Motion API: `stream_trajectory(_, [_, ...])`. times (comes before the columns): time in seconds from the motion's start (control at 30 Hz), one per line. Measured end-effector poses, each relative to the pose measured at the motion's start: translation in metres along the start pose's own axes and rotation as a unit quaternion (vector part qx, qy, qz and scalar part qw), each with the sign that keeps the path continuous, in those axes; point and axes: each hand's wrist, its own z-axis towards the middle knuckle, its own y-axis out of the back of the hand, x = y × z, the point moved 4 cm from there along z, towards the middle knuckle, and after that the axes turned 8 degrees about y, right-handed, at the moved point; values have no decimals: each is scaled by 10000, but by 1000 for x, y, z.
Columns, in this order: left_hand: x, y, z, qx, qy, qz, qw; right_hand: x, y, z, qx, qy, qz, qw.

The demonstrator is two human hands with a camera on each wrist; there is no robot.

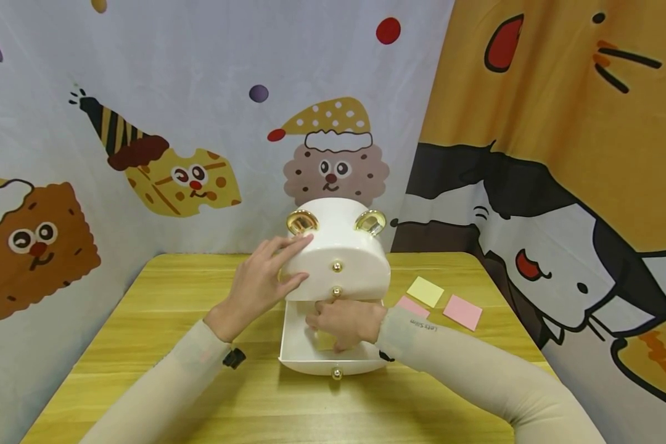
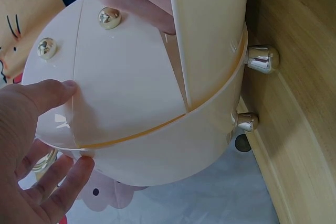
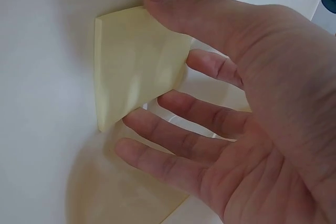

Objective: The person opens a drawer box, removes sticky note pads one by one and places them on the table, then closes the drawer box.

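A white rounded desktop drawer box with two gold ears stands on the table, its bottom drawer pulled out. My left hand rests on the box's left side, fingers spread. In the left wrist view, the thumb lies on the front by an upper drawer seam and the fingertips touch the curved side. Reaching down into the drawer, my right hand holds a yellow sticky note pad by its edges. The thumb is at one edge and the fingertips at the opposite one. The pad is mostly hidden in the head view.
To the right of the box lie a yellow note pad and two pink ones, one at the far right and another partly hidden by the right arm. Gold knobs stick out from the drawer fronts. A printed curtain hangs behind the table.
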Motion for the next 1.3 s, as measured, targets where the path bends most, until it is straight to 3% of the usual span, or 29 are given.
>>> stream_trajectory(0.6, [-2, 1, 2, 0, 3, 46, 10000, -6, -5, -5, 20, 86, 438, 9990])
stream_trajectory(0.9, [-2, 0, 0, -43, -37, 32, 10000, -9, -4, -9, -140, 126, 1023, 9946])
stream_trajectory(1.3, [1, -2, 0, -67, 11, -7, 10000, -7, 1, -11, -251, 305, 831, 9958])
